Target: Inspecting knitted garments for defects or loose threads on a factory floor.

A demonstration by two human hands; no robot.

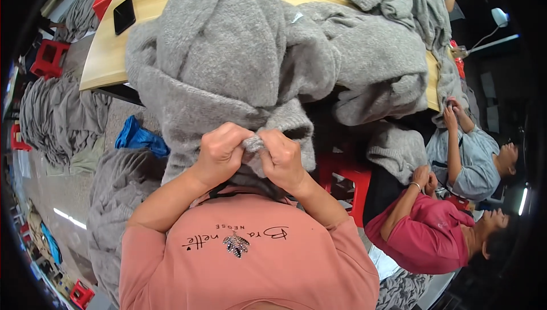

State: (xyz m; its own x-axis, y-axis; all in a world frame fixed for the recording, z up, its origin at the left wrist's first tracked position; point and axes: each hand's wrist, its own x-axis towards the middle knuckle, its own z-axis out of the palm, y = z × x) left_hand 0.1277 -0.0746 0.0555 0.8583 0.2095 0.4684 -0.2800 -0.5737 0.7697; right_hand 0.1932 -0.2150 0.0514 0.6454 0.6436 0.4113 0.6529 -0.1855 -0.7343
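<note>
A grey knitted sweater (222,48) lies bunched over the table edge and hangs down toward my lap. My left hand (223,149) is closed on a fold of its knit, thumb and fingers pressed together. Close beside it, my right hand (281,159) pinches the same bit of fabric, so a short piece of grey knit shows between the two hands. Whether anything small sits inside the fingers is hidden. A ribbed edge of the sweater stands up just behind the right hand.
On the wooden table (102,62) lies a black phone (124,16). More grey knits (376,42) spread to the right, and piles (62,116) stand at the left. Two people (421,230) sit at the right near a red stool (347,182). A blue bag (139,136) lies on the floor.
</note>
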